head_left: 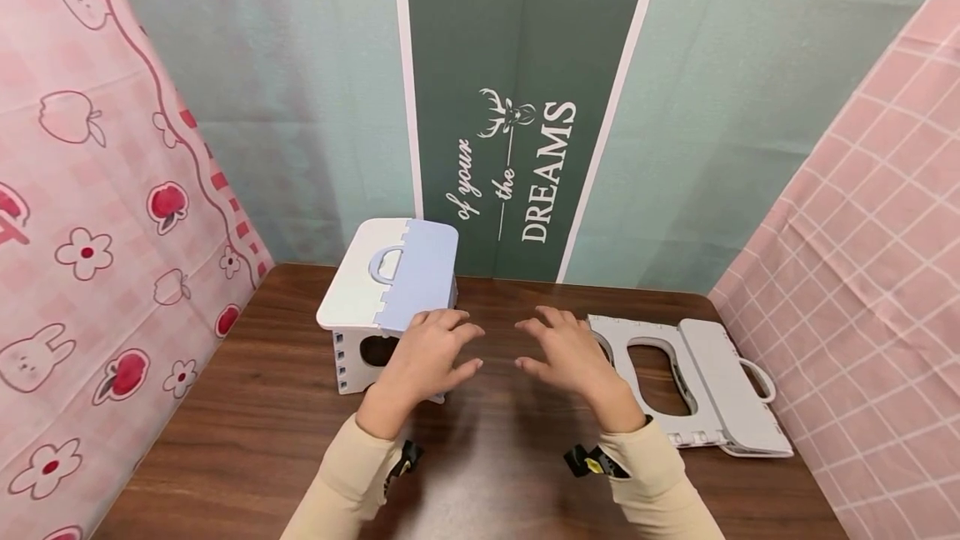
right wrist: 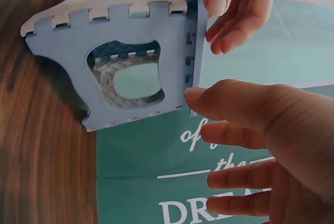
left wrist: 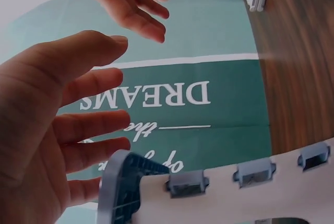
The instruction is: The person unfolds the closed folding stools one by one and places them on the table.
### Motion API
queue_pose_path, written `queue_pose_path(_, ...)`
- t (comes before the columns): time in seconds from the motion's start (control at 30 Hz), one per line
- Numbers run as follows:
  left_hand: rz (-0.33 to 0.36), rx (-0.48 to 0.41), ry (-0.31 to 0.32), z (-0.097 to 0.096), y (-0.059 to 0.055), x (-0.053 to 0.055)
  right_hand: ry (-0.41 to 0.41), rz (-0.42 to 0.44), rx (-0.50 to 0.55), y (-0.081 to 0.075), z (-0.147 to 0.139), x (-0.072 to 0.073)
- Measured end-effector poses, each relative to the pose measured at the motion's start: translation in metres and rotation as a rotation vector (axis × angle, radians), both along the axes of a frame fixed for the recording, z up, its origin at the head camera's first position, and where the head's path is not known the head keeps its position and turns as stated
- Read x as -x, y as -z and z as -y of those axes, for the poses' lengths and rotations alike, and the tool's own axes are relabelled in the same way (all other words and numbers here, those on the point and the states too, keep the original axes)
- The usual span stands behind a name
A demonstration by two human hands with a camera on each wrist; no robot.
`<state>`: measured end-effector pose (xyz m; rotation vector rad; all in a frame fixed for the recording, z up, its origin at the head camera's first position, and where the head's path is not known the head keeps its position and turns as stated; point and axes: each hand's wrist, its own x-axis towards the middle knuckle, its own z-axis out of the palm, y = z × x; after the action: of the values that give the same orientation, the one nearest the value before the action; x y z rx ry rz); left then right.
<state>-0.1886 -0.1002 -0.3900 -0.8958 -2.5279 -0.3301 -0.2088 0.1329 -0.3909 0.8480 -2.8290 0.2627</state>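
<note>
Brown wood-grain table, green backdrop, pink side curtains.
Left hand, right hand: fingers loosely spread, both empty; blue-white stool upright by left, folded white stool flat near right.

Head view: we couldn't see pt. of the white-and-blue step stool behind the L hand, or pt. of the folded stool behind the R hand. L wrist view: edges cut off both stools on us.

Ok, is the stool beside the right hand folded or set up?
Folded: the grey stool lies flat on the table, its panels collapsed instead of standing upright.
</note>
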Motion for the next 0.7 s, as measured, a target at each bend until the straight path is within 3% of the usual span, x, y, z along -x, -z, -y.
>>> queue_pose_path(0.37,-0.109,0.078,0.031,-0.016,0.009,0.001,0.017,0.002,0.018,0.010,-0.019,0.000)
queue_pose_path(0.7,-0.041,0.172,0.038,-0.038,0.021,-0.005,0.072,0.031,0.009,0.019,-0.040,-0.006)
